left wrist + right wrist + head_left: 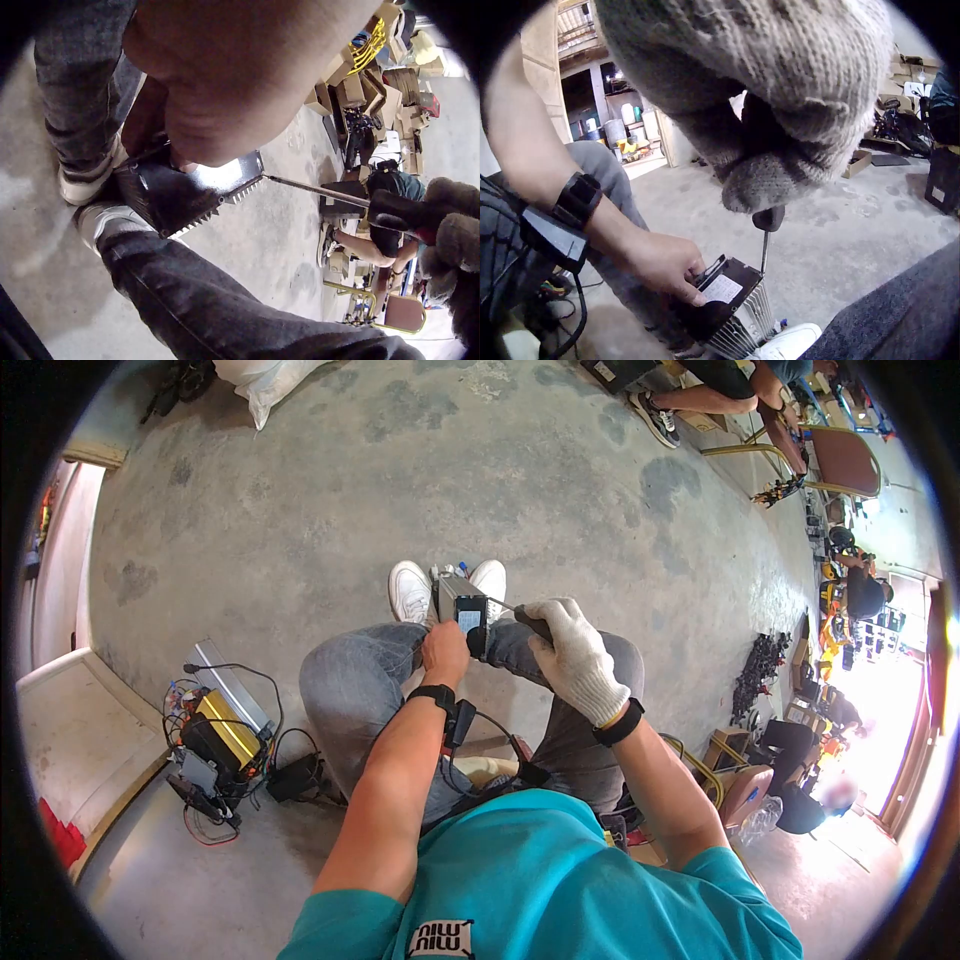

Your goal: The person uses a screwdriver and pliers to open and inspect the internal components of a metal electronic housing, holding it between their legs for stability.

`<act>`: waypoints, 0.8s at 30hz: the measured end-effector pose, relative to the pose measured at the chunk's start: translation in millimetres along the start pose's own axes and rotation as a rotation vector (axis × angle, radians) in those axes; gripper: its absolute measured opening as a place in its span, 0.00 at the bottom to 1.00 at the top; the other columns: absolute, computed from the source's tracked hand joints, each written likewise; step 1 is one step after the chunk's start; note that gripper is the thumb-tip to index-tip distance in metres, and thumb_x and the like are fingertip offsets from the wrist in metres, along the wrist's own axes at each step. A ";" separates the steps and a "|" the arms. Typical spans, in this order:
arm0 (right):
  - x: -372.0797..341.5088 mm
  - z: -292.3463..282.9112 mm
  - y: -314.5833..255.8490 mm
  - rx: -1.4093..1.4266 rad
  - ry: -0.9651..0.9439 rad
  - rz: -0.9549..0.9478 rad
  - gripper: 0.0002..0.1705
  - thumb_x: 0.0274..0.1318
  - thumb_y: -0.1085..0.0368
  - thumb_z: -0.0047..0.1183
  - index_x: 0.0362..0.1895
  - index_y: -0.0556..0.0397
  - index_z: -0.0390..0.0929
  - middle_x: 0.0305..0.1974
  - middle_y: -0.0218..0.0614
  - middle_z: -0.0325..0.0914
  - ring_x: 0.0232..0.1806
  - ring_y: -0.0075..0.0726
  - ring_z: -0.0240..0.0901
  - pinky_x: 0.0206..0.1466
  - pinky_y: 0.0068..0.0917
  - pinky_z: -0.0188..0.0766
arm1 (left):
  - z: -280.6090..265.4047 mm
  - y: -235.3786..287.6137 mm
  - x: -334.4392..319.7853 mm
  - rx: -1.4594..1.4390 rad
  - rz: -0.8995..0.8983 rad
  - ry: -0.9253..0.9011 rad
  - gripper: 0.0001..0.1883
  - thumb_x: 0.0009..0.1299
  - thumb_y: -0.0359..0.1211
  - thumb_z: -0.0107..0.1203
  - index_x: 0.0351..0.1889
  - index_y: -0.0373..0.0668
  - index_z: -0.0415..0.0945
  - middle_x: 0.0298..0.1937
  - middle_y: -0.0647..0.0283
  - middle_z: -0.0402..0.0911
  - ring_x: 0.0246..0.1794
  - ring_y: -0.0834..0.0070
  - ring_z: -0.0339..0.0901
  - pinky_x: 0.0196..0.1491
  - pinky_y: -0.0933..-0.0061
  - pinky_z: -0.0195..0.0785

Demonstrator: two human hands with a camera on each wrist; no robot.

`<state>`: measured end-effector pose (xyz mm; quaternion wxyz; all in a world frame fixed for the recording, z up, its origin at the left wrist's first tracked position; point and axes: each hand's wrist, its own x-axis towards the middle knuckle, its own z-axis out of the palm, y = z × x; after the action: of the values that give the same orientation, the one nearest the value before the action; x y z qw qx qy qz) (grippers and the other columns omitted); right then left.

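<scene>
Between the knees stands a finned metal box [447, 603] with a black end plate [744, 274] that carries a white label [721, 289]. My bare left hand [445, 654] grips the plate end of the box, thumb on the plate beside the label. In my right hand [578, 655], covered by a knitted white glove, is a screwdriver with a dark handle [768, 218]. Its thin shaft [319, 189] reaches to a corner of the end plate, the tip right at that corner. The gloved fingers wrap round the handle and hide most of it.
White shoes [408, 592] flank the box on the concrete floor. To the left lie a gold-coloured box [226, 726] and several tangled cables. A brown chair [842, 460] and another person's leg [705, 400] are at the upper right.
</scene>
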<state>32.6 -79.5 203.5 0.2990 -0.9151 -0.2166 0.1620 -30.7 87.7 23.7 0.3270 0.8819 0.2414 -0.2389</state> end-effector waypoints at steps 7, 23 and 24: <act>5.3 4.7 -5.4 -0.049 -0.077 -0.015 0.19 0.59 0.74 0.56 0.55 0.49 0.75 0.53 0.52 0.73 0.49 0.64 0.79 0.50 0.50 0.78 | -0.3 -0.7 0.7 -0.020 0.010 -0.006 0.11 0.72 0.33 0.58 0.41 0.33 0.86 0.44 0.41 0.86 0.48 0.44 0.85 0.51 0.50 0.79; 10.9 3.7 -5.9 -0.174 -0.046 -0.044 0.30 0.63 0.62 0.60 0.65 0.56 0.65 0.54 0.56 0.73 0.46 0.67 0.81 0.49 0.52 0.80 | -0.9 1.1 2.9 -0.031 -0.007 -0.034 0.12 0.73 0.31 0.55 0.45 0.32 0.85 0.46 0.39 0.86 0.50 0.44 0.85 0.52 0.50 0.79; 13.7 3.3 -14.8 -0.188 -0.065 0.096 0.30 0.63 0.63 0.60 0.65 0.56 0.65 0.54 0.56 0.73 0.46 0.68 0.81 0.49 0.53 0.79 | 0.3 0.7 3.7 -0.029 -0.005 -0.028 0.12 0.74 0.31 0.54 0.45 0.32 0.85 0.46 0.40 0.86 0.50 0.44 0.85 0.52 0.50 0.79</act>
<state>38.5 -60.4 207.8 0.1965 -0.9428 -0.1962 0.1847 -27.5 88.1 21.7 0.3424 0.8731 0.2424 -0.2484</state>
